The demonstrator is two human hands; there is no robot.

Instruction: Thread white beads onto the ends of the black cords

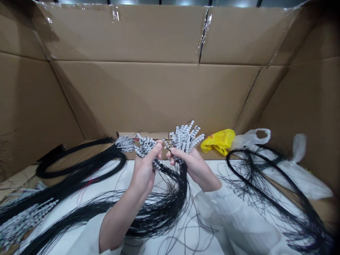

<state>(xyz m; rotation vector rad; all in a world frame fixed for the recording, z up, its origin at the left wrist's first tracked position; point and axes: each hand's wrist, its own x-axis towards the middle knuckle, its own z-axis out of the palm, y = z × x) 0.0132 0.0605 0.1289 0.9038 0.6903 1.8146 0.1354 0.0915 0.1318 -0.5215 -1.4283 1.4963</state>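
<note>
My left hand [143, 170] is closed round a bundle of thin black cords whose tips carry white, bead-like pieces [145, 145]. Close beside it, my right hand [197, 167] grips a second cluster of the same cords, its white beaded ends [186, 137] fanning upward. Thumb and fingertips of the right hand also pinch a thin strand [166, 144] between the two clusters. Below the hands, the long black cords [162, 212] curve down and trail off to the lower left. My palms hide where the cords are gripped.
More black cord bundles [87, 170] lie at left, some with white beaded ends [32, 216]. A yellow plastic bag [219, 141], clear plastic bags [297, 177] and a looped black bundle [278, 203] lie at right. Cardboard walls [148, 95] enclose the white work surface [207, 177].
</note>
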